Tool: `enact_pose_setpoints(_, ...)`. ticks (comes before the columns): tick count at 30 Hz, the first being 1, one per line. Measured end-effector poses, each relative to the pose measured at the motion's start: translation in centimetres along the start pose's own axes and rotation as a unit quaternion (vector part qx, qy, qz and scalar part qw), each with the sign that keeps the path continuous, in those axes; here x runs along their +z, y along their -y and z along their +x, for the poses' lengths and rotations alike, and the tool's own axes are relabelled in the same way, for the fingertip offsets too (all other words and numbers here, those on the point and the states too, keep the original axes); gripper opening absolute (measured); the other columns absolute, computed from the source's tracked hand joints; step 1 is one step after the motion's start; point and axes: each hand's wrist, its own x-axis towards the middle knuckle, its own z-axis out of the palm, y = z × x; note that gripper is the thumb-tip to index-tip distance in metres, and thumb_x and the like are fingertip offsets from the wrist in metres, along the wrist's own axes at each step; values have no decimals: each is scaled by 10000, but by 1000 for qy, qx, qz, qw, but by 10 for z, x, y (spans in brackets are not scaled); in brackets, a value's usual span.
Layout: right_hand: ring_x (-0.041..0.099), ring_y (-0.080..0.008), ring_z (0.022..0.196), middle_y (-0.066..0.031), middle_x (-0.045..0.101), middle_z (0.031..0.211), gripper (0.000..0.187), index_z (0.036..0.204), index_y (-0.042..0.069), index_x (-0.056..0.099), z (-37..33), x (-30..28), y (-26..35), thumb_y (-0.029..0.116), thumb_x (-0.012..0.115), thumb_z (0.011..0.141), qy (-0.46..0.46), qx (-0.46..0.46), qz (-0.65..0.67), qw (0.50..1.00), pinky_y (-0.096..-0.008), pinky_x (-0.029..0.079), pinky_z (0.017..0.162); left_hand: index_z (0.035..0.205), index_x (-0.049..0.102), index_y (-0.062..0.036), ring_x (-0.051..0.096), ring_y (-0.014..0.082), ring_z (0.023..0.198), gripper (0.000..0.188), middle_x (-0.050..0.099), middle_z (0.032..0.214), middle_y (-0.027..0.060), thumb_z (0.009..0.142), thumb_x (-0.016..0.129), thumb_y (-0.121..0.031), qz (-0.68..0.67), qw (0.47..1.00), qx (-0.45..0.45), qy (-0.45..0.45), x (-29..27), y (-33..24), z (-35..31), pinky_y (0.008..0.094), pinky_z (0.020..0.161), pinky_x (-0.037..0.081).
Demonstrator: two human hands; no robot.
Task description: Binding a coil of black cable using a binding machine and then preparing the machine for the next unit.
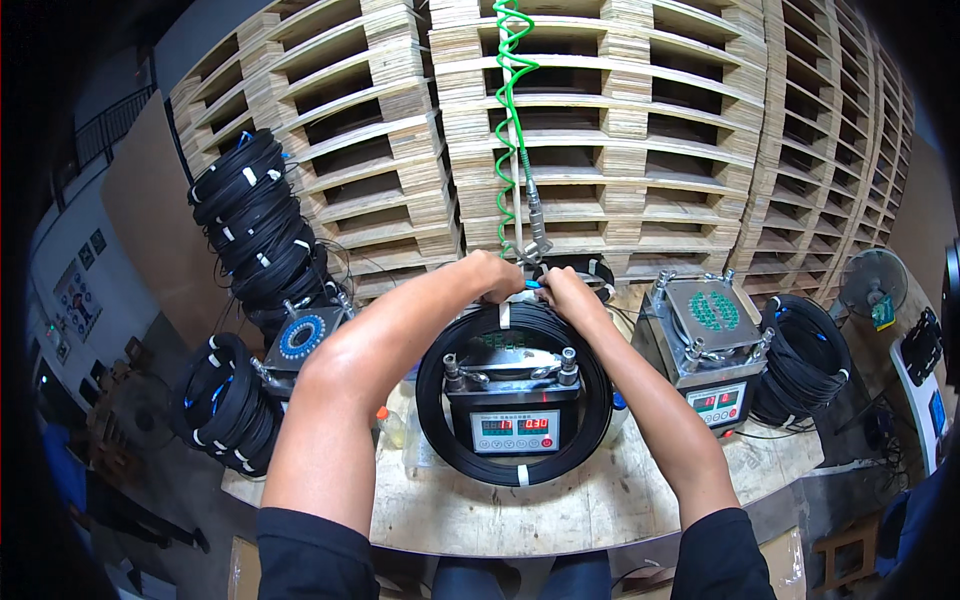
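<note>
Both arms reach over a coil of black cable (432, 400) that rings a metal test machine (512, 378) with a lit red digital display. At the coil's far side, my left hand (493, 277) is closed, fingers bent round a small blue piece (533, 284), perhaps a cable end. From the other side my right hand (566, 290) pinches close to the same piece. The fingertips of both are partly hidden. Just above them hangs a metal air-gun-like tool (537, 222) on a green spiral hose (508, 90). White tape bands the coil.
Similar machines stand to the left (300, 338) and right (710, 330) on the wooden table (600, 500). Stacked black coils (250, 220) rise at the left; more coils (805, 360) lie at the right, near a fan (873, 280). Wooden pallets (600, 130) fill the back.
</note>
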Motion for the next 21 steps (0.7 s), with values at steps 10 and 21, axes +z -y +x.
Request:
enact_pose_setpoints(10,619,-463,748,-276,628,770,201,849,-19,669,-5,1,-6,173,635,894,-39,22,47,998,-514,490,646,1060,649,-32,661,357,735,228,690,807,180,935,604,-217,-234,917,-23,-323,-9,-2,-84,455,687,512)
enact_pose_setpoints(21,588,-106,617,-52,612,738,247,1188,7,593,-71,-78,3,63,459,989,-379,81,390,835,-246,477,519,1164,628,4,598,130,728,331,638,804,28,1041,455,-250,-616,371,-120,-685,130,-52,-155,274,689,499)
